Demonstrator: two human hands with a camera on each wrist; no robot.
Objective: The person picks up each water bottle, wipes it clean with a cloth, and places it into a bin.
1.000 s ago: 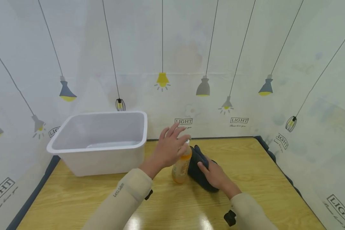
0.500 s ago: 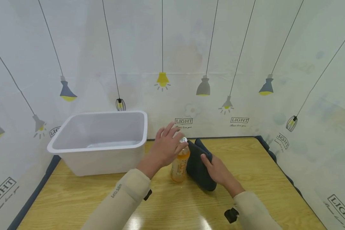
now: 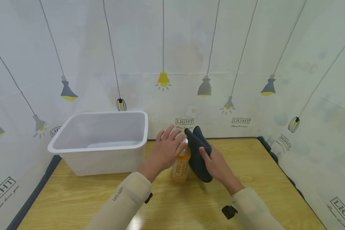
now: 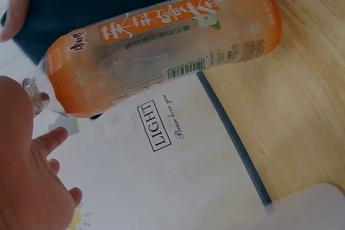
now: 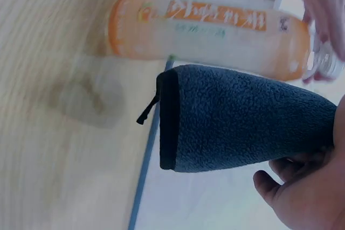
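Observation:
A clear plastic drink bottle [image 3: 180, 169] with an orange label and white cap stands on the wooden table. At its top, my left hand [image 3: 165, 150] pinches the cap and neck between thumb and index finger, other fingers spread. My right hand [image 3: 218, 164] grips a folded dark blue cloth [image 3: 199, 163], thumb on the near side. The cloth is held up against or very near the bottle's right side. In the right wrist view, the cloth [image 5: 242, 119] has a fleecy surface, a black border and a small loop. Part of the cap is hidden by my left hand.
A white plastic tub [image 3: 103, 161] stands at the table's back left, left of the bottle. Behind the wooden table [image 3: 261, 179] hangs a white curtain printed with lamps [image 3: 189, 48], which also runs along both sides.
My right hand has raised the cloth and turned it more upright beside the bottle. My left hand has stayed at the bottle's top with only slight shifts.

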